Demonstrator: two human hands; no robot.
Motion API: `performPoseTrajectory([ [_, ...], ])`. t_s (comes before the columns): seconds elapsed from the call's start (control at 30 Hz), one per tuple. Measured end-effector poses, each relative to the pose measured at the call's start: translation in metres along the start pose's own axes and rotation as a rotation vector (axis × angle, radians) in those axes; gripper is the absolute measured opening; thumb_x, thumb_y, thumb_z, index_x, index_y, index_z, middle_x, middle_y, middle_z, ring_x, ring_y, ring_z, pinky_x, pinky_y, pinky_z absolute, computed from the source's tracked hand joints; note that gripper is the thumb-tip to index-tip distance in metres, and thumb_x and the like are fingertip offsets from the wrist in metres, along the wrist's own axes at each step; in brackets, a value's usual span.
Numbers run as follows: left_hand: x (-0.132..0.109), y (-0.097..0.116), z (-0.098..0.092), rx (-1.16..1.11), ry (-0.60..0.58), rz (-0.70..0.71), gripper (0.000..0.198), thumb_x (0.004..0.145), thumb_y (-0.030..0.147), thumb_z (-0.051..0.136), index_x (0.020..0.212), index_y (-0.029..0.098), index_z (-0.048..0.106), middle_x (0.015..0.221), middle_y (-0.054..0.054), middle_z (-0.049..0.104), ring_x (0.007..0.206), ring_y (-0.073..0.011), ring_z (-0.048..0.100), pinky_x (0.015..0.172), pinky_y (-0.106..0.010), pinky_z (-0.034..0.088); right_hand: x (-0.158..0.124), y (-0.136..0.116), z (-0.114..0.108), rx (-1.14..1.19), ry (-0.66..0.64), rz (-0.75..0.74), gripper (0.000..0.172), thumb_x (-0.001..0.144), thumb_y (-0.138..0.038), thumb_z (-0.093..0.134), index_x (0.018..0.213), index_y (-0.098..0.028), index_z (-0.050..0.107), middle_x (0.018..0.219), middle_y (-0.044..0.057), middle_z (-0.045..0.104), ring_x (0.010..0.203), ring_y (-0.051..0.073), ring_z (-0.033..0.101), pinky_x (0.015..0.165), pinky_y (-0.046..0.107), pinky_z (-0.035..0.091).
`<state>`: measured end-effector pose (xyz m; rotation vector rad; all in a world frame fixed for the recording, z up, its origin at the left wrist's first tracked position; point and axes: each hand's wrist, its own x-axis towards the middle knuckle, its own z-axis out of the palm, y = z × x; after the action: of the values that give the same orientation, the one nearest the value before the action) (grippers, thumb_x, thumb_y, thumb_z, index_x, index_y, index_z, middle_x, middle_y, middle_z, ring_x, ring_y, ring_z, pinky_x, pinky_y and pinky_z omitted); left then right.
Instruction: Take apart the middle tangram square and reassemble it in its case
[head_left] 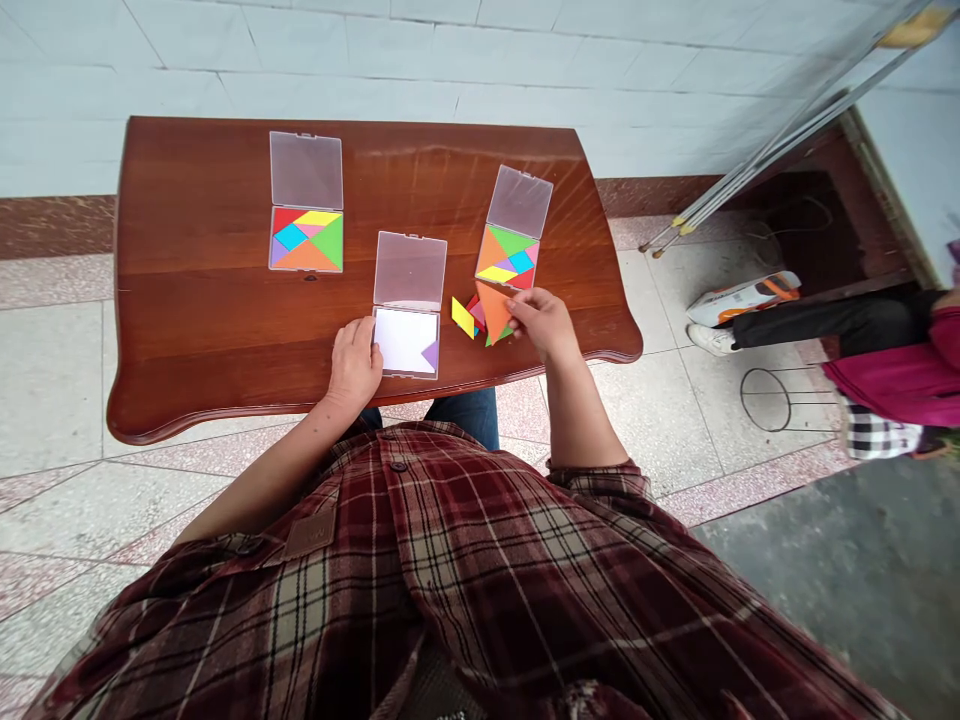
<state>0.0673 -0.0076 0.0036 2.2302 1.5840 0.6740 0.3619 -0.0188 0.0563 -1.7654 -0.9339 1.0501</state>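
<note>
My right hand point(546, 322) pinches a large orange tangram triangle point(492, 308) by its right side, just above a small pile of loose pieces. In that pile I see a yellow parallelogram point(463, 318), some red and pink, and bits of blue and green partly covered. My left hand point(355, 362) lies with fingers extended against the left edge of an open clear plastic case point(411, 270), its thumb side touching the case. Inside the case's tray is a white surface point(401, 338) with one purple triangle point(430, 355) at the right side.
Two more open cases hold filled tangrams, a left one point(328, 240) and a right one point(508, 256), on the brown wooden table point(202, 320). Crutches point(750, 160) lean at the right wall. A seated person's leg point(795, 325) and a wire-framed item point(766, 400) are at right.
</note>
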Motion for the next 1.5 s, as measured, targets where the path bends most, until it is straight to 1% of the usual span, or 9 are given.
performPoseTrajectory([
  [0.1, 0.0, 0.0, 0.001, 0.018, -0.007, 0.005, 0.041, 0.083, 0.015, 0.042, 0.122, 0.015, 0.054, 0.119, -0.014, 0.061, 0.107, -0.0297, 0.053, 0.1, -0.045, 0.044, 0.0, 0.021, -0.015, 0.045, 0.176, 0.119, 0.016, 0.083, -0.02, 0.061, 0.072, -0.021, 0.049, 0.059, -0.004, 0.054, 0.055, 0.008, 0.052, 0.056, 0.023, 0.046],
  [0.23, 0.0, 0.002, 0.0, 0.034, -0.021, -0.007, 0.042, 0.084, 0.015, 0.041, 0.124, 0.013, 0.054, 0.123, -0.015, 0.059, 0.11, -0.0299, 0.053, 0.102, -0.045, 0.042, 0.003, 0.034, -0.015, 0.046, 0.171, 0.185, 0.013, 0.085, -0.013, 0.055, 0.079, -0.02, 0.047, 0.067, -0.002, 0.056, 0.06, 0.008, 0.057, 0.066, 0.027, 0.051],
  [0.43, -0.001, 0.001, 0.0, 0.04, -0.032, -0.001, 0.043, 0.085, 0.015, 0.04, 0.125, 0.013, 0.054, 0.124, -0.016, 0.059, 0.111, -0.0303, 0.052, 0.103, -0.046, 0.042, 0.004, 0.02, -0.014, -0.64, 0.178, -0.154, 0.01, 0.082, -0.014, 0.057, 0.091, -0.018, 0.057, 0.099, 0.012, 0.064, 0.097, 0.023, 0.061, 0.089, 0.039, 0.047],
  [0.5, -0.001, 0.0, 0.0, 0.043, -0.033, 0.0, 0.043, 0.085, 0.014, 0.041, 0.125, 0.014, 0.054, 0.124, -0.015, 0.059, 0.111, -0.0301, 0.052, 0.103, -0.046, 0.042, -0.003, 0.011, -0.003, -0.719, 0.058, -0.279, 0.015, 0.084, -0.012, 0.053, 0.095, -0.017, 0.061, 0.103, 0.011, 0.065, 0.099, 0.022, 0.061, 0.091, 0.037, 0.046],
  [0.67, 0.0, 0.003, 0.0, 0.055, -0.04, -0.012, 0.043, 0.085, 0.012, 0.039, 0.125, 0.013, 0.055, 0.125, -0.016, 0.059, 0.112, -0.0302, 0.052, 0.104, -0.046, 0.042, -0.026, -0.014, 0.051, -0.835, -0.643, -0.566, 0.023, 0.086, -0.014, 0.057, 0.107, -0.018, 0.064, 0.112, 0.007, 0.064, 0.104, 0.019, 0.06, 0.089, 0.03, 0.043],
  [0.73, 0.0, 0.005, -0.001, 0.062, -0.052, -0.021, 0.044, 0.085, 0.011, 0.039, 0.125, 0.012, 0.055, 0.125, -0.017, 0.058, 0.111, -0.0304, 0.052, 0.104, -0.046, 0.042, -0.031, -0.023, 0.069, -0.994, -0.749, -0.563, 0.031, 0.085, -0.011, 0.057, 0.115, -0.018, 0.062, 0.121, 0.01, 0.061, 0.103, 0.02, 0.06, 0.084, 0.029, 0.042],
  [0.93, 0.0, 0.008, -0.001, 0.073, -0.068, -0.048, 0.044, 0.084, 0.009, 0.039, 0.125, 0.012, 0.056, 0.126, -0.016, 0.059, 0.11, -0.0295, 0.053, 0.105, -0.046, 0.043, -0.027, -0.043, 0.086, -1.286, -0.872, -0.517, 0.03, 0.087, -0.013, 0.059, 0.117, -0.016, 0.06, 0.118, 0.013, 0.062, 0.095, 0.023, 0.061, 0.072, 0.03, 0.036],
  [1.27, 0.0, 0.005, 0.002, 0.098, -0.051, -0.026, 0.045, 0.083, 0.009, 0.038, 0.124, 0.012, 0.057, 0.124, -0.016, 0.059, 0.108, -0.0295, 0.054, 0.102, -0.046, 0.044, -0.007, -0.037, 0.084, -1.132, -0.969, -0.553, 0.007, 0.081, -0.011, 0.065, 0.077, -0.018, 0.064, 0.1, 0.006, 0.062, 0.08, 0.015, 0.055, 0.069, 0.027, 0.033],
  [1.5, 0.001, 0.007, 0.0, 0.087, -0.065, -0.042, 0.046, 0.083, 0.008, 0.038, 0.125, 0.012, 0.057, 0.126, -0.016, 0.059, 0.109, -0.0301, 0.054, 0.103, -0.047, 0.043, -0.009, -0.039, 0.082, -1.121, -0.97, -0.558, 0.011, 0.082, -0.012, 0.064, 0.091, -0.019, 0.064, 0.099, 0.005, 0.063, 0.08, 0.015, 0.052, 0.069, 0.027, 0.033],
])
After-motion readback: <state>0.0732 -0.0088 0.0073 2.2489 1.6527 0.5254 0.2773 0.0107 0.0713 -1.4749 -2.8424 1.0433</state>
